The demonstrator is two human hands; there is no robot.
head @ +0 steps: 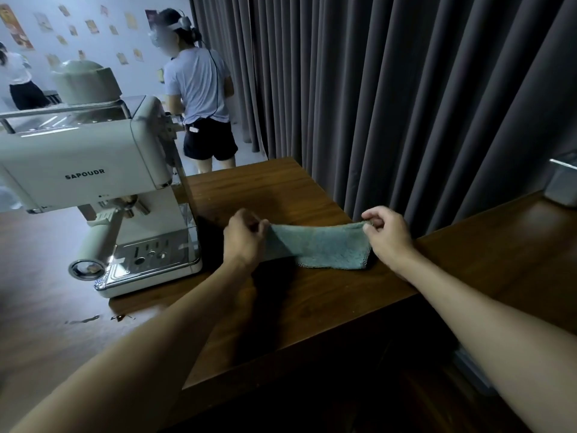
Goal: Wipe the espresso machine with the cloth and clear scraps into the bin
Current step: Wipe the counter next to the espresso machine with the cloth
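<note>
A pale green espresso machine (93, 170) stands at the left end of a dark wooden table (281, 295), its portafilter handle pointing toward me. A teal cloth (321, 245) is stretched just above the table to the machine's right. My left hand (245, 239) pinches the cloth's left corner. My right hand (387, 234) pinches its right corner. The cloth's lower edge droops onto the wood. No bin is in view.
A small scrap and wet smear (93, 318) lie on the table's near left part. Dark curtains (406, 89) hang behind the table. A grey box (562, 182) sits at the far right. A person (199, 98) stands behind the machine, another at the far left.
</note>
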